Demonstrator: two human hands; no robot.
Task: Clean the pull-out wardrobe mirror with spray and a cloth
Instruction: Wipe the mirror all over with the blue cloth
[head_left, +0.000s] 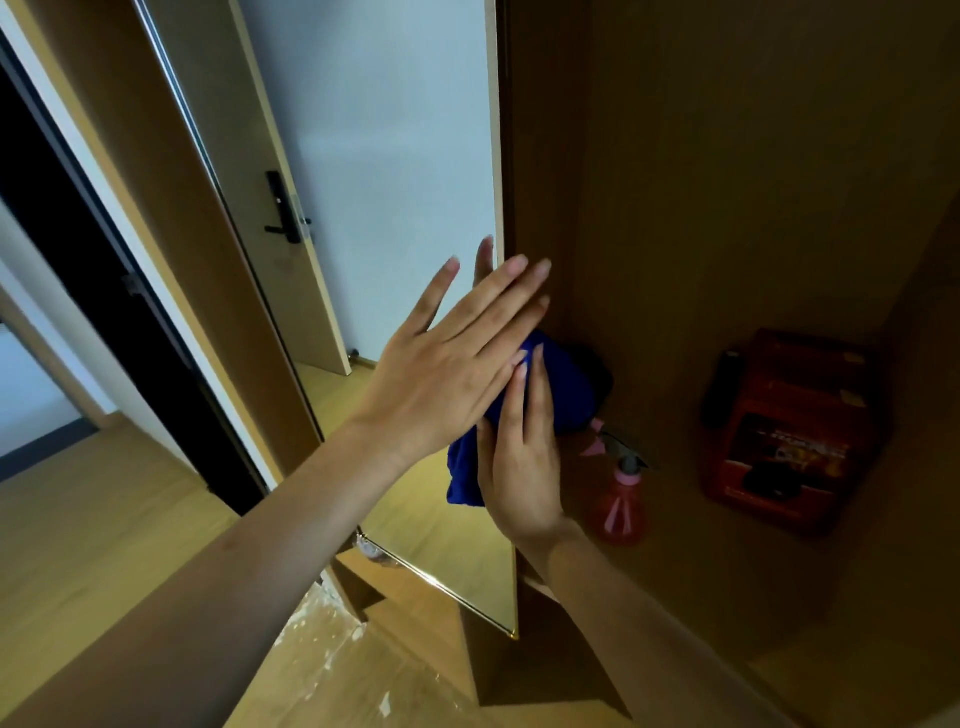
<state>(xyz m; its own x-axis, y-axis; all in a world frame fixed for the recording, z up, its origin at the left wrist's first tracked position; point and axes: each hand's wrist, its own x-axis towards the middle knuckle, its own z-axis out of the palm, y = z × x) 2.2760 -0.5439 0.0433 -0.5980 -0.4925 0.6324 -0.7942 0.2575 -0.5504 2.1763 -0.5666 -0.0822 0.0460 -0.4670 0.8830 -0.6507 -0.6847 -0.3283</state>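
The mirror (395, 156) runs tall and narrow down the centre of the frame, pulled out from the wardrobe (727, 182) whose brown panels fill the right side. A blue cloth (561, 384) sits bunched against the mirror's right edge, just below mid-frame. The right hand (519, 457) comes up from the lower right and presses the cloth with fairly straight fingers; the thumb is hidden, so whether it pinches a fold cannot be told. The left hand (447, 374) crosses in from the lower left with its fingers spread flat and straight, holding nothing, lying over the right hand's fingertips and the upper part of the cloth, seemingly adding pressure.

The pink spray bottle (621, 499) stands on the wardrobe floor at lower right of centre, untouched, with a red box (795, 426) further right. The glass reflects a door with a black handle (283, 208) at upper left.

The step in hand looks like wiping near the mirror's edge. To do it well, keep the cloth flat under the palm rather than bunched, work in overlapping passes from the top down, and press evenly, since a pull-out panel may swing or slide under a hard push. Steadying the frame edge with the free hand would probably help more than stacking both hands on the cloth.
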